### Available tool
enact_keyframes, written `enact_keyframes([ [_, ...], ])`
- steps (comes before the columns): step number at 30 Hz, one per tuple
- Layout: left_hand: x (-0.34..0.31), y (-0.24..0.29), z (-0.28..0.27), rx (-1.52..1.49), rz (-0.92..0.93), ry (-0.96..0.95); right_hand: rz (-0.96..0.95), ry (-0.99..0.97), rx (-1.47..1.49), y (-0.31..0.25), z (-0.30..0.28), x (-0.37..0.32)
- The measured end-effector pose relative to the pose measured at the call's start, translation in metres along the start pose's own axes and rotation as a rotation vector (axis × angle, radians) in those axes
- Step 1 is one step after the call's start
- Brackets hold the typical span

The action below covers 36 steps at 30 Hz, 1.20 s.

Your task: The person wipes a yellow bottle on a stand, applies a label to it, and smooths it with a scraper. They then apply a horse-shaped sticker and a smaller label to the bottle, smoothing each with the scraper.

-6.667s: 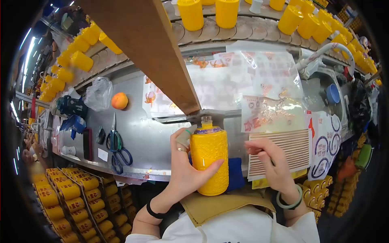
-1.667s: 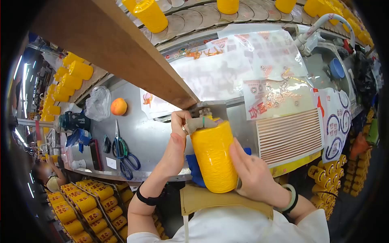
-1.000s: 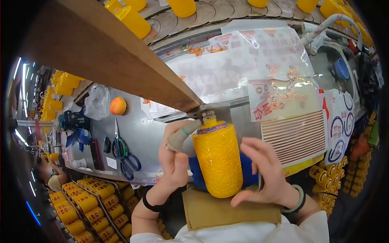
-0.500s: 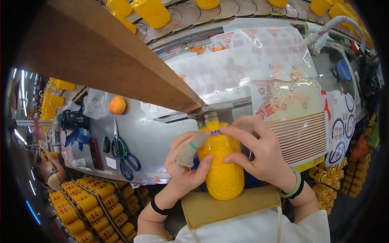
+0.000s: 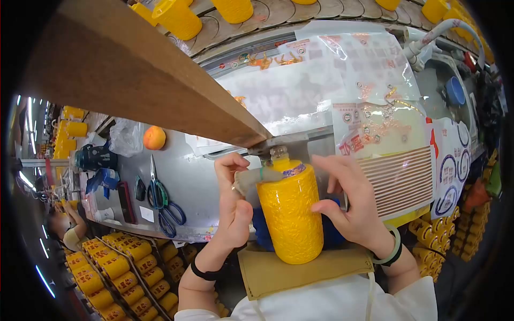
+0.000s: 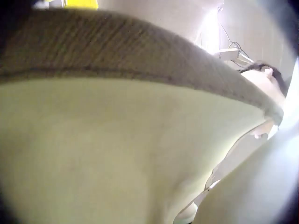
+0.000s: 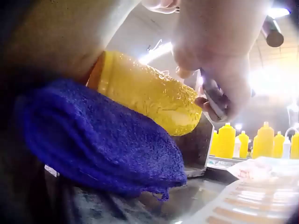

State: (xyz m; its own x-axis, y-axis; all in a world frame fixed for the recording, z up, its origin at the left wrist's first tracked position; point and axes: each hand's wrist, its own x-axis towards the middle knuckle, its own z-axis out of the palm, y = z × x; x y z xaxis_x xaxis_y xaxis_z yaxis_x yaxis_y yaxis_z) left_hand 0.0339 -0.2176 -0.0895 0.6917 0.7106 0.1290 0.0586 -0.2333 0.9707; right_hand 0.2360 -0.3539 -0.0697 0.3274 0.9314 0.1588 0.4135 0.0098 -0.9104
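A yellow embossed bottle (image 5: 292, 219) leans with its base toward the apron (image 5: 305, 275) and its clear neck (image 5: 278, 152) at the metal bracket below a wooden beam. A purple patterned strip (image 5: 294, 170) lies on its shoulder. My left hand (image 5: 233, 206) is at the bottle's left. Its index finger, in a cloth finger cover (image 5: 257, 179), rests along the shoulder; the thumb stands off the bottle. My right hand (image 5: 350, 200) is at the right side, thumb tip at the bottle wall, index raised. Its curled fingers hold a small flat metal tool (image 7: 215, 98), partly hidden.
A blue towel (image 7: 103, 135) lies under the bottle. Right are a striped sheet (image 5: 396, 184) and clear sticker sheets (image 5: 375, 128). Left on the bench are scissors (image 5: 158, 195) and a peach (image 5: 154, 137). The wooden beam (image 5: 176, 80) crosses above; yellow bottles (image 5: 179, 18) stand behind.
Half a second ago both hands were at the bottle's neck and shoulder. The right fingers have lifted away, and the left thumb has left the bottle while the covered finger lies across the shoulder.
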Motion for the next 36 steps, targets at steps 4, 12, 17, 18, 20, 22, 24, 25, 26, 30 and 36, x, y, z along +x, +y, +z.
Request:
enact_keyframes([
  [4, 0.014, 0.016, -0.002, 0.203, -0.073, -0.188, 0.028, -0.021, 0.034, 0.008, 0.0, -0.02],
  [12, 0.026, 0.032, 0.005, 0.233, 0.028, -0.11, -0.121, -0.203, -0.1, 0.013, 0.004, -0.066],
  [17, 0.004, -0.006, 0.007, -0.31, -0.236, 0.001, -0.091, -0.144, -0.294, 0.007, 0.017, -0.068],
  [18, 0.003, -0.009, 0.004, -0.369, -0.287, -0.007, -0.116, -0.182, -0.321, 0.001, 0.012, -0.068],
  [20, 0.003, -0.011, 0.003, -0.336, -0.262, -0.016, -0.19, -0.157, -0.392, -0.013, 0.009, -0.069],
  [22, 0.0, -0.015, 0.007, -0.359, -0.237, -0.001, -0.218, -0.124, -0.34, -0.003, 0.011, -0.073],
  [24, 0.003, -0.009, 0.007, -0.295, -0.19, 0.039, -0.196, -0.14, -0.253, -0.005, 0.006, -0.068],
  [25, 0.004, -0.006, 0.007, -0.232, -0.146, 0.08, -0.198, -0.143, -0.254, -0.008, 0.0, -0.063],
  [26, 0.003, -0.003, 0.007, -0.234, -0.147, 0.083, -0.168, -0.137, -0.137, -0.01, -0.006, -0.058],
  [30, -0.007, -0.002, 0.01, -0.041, 0.108, 0.174, -0.213, -0.047, -0.201, -0.003, -0.015, -0.023],
  [36, -0.008, -0.006, 0.011, 0.092, 0.243, 0.102, -0.229, -0.101, -0.244, -0.005, -0.002, 0.022],
])
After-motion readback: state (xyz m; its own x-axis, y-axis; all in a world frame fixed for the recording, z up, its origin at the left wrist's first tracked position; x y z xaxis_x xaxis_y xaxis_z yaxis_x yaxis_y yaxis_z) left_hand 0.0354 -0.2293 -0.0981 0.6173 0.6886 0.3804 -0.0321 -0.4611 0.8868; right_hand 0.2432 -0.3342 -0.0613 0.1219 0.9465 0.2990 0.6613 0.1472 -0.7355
